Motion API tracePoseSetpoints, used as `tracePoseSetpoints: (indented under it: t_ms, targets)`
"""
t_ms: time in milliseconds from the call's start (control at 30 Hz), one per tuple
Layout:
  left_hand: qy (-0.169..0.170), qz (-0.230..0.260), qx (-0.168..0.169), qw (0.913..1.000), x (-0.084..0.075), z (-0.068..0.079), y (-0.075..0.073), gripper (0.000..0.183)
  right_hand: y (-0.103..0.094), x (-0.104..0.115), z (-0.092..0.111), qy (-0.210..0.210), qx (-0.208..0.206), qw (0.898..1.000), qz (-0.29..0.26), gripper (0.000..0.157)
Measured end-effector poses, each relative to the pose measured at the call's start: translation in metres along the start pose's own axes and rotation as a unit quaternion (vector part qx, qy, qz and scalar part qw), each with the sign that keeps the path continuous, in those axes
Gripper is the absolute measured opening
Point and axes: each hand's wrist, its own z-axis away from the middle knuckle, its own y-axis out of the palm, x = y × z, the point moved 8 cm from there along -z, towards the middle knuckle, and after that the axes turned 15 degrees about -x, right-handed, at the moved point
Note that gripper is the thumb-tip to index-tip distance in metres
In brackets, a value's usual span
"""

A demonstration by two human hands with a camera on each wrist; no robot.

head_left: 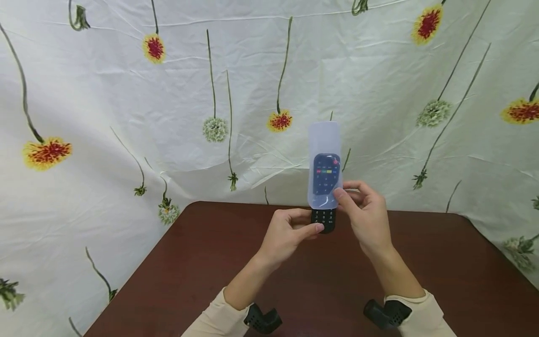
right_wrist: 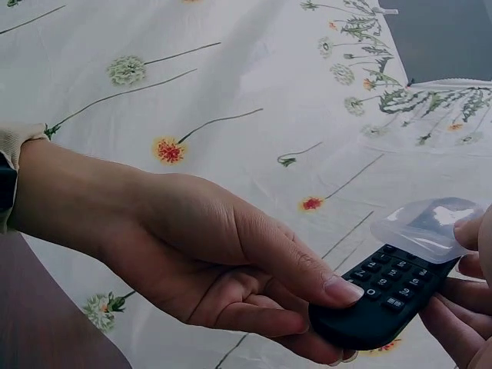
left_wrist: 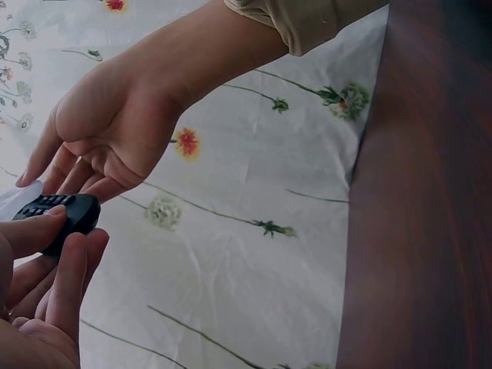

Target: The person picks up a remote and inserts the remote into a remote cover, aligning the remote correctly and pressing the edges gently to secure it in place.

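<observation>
A black remote control (head_left: 329,217) stands upright, its upper part inside a translucent whitish sleeve (head_left: 324,136). Through the sleeve its keys show, and an unfilled length of sleeve extends above it. My left hand (head_left: 283,234) pinches the bare lower end of the remote, thumb on the keypad side. At the sleeve's lower right edge, my right hand (head_left: 370,216) grips it with the thumb in front. The right wrist view shows number keys on the remote (right_wrist: 396,286) below the sleeve's mouth (right_wrist: 427,231). In the left wrist view the remote's end (left_wrist: 83,211) sticks out past the left fingers.
Beneath both hands lies a dark reddish-brown table (head_left: 219,243). Behind it hangs a white cloth (head_left: 252,61) printed with flowers. Black wrist-worn devices (head_left: 263,319) sit at the cuffs of the light sleeves. A grey surface (right_wrist: 446,38) shows at the right wrist view's upper corner.
</observation>
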Motion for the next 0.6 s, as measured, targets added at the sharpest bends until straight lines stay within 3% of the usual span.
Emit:
tracePoseSetpoints:
  t_ms: [333, 600]
  targets:
    - [0.001, 0.005, -0.010, 0.9999, -0.0045, 0.0010, 0.0002, 0.030, 0.0032, 0.0030, -0.0003, -0.007, 0.026, 0.999, -0.030, 0.014]
    - [-0.008, 0.014, -0.011, 0.9998, -0.0026, 0.0007, -0.0021, 0.030, 0.0061, 0.0023, 0.0007, -0.010, 0.060, 0.998, -0.002, 0.013]
